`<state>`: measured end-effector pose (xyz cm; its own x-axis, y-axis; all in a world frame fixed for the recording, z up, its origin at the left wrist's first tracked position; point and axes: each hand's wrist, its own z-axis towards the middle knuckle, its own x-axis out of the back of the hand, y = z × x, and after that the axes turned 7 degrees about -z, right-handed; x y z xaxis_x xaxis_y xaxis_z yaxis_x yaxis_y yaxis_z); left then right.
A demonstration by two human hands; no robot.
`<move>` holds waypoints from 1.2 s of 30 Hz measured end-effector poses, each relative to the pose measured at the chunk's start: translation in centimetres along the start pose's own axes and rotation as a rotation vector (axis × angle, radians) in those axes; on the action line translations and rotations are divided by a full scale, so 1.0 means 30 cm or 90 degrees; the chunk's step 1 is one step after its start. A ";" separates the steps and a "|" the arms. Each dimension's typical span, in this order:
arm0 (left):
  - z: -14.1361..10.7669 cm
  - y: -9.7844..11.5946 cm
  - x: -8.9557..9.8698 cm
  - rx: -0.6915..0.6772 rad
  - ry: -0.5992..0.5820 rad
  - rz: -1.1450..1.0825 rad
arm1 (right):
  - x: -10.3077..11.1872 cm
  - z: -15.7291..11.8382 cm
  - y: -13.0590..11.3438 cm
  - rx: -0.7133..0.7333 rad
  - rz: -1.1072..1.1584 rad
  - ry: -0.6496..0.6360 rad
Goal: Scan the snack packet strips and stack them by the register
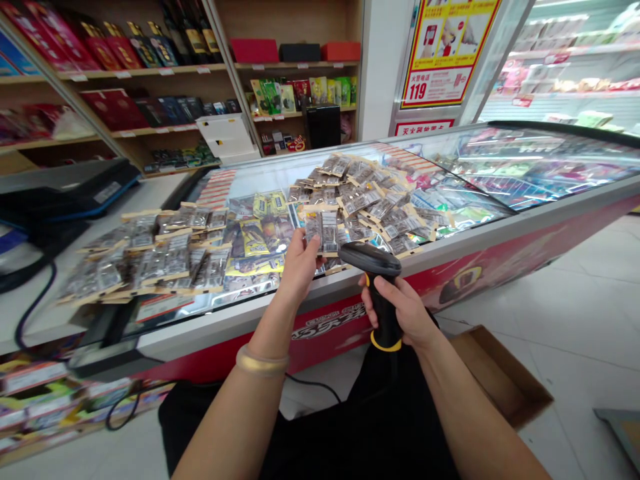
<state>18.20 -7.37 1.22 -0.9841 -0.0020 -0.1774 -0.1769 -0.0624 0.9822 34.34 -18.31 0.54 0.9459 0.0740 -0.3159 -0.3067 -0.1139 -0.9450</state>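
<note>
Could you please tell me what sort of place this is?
Probably a supermarket or convenience store: a glass-topped chest freezer holds packaged goods, wooden shelves carry bottles and boxes, and the right hand grips a barcode scanner.

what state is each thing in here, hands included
Left hand: closed on a packet
Packet: held near the scanner, printed label facing up
Right hand: wrapped around the scanner's grip
Scanner: held up, head pointing toward the packet
Left pile of packets: heaped loosely, overlapping
Right pile of packets: heaped loosely on the glass top
Cardboard box: open, on the floor
Bangle: worn on the left arm
</note>
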 end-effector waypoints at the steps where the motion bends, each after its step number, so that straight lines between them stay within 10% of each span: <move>1: 0.001 -0.002 0.001 -0.003 0.000 -0.002 | -0.002 0.002 0.001 -0.002 0.000 0.002; 25: -0.025 0.016 0.002 -0.046 0.043 -0.007 | -0.027 -0.012 -0.027 -0.005 -0.009 0.007; 29: -0.030 0.088 0.142 -0.102 0.135 0.047 | -0.100 0.035 -0.065 -0.012 -0.020 -0.047; 36: -0.010 0.282 0.608 -0.286 0.373 0.312 | -0.378 0.177 -0.097 -0.038 -0.027 -0.182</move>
<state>-1.23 -8.23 6.27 -0.7612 -0.6348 0.1324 0.4056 -0.3069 0.8610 23.95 -13.54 6.41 0.8868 0.3555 -0.2952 -0.2524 -0.1624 -0.9539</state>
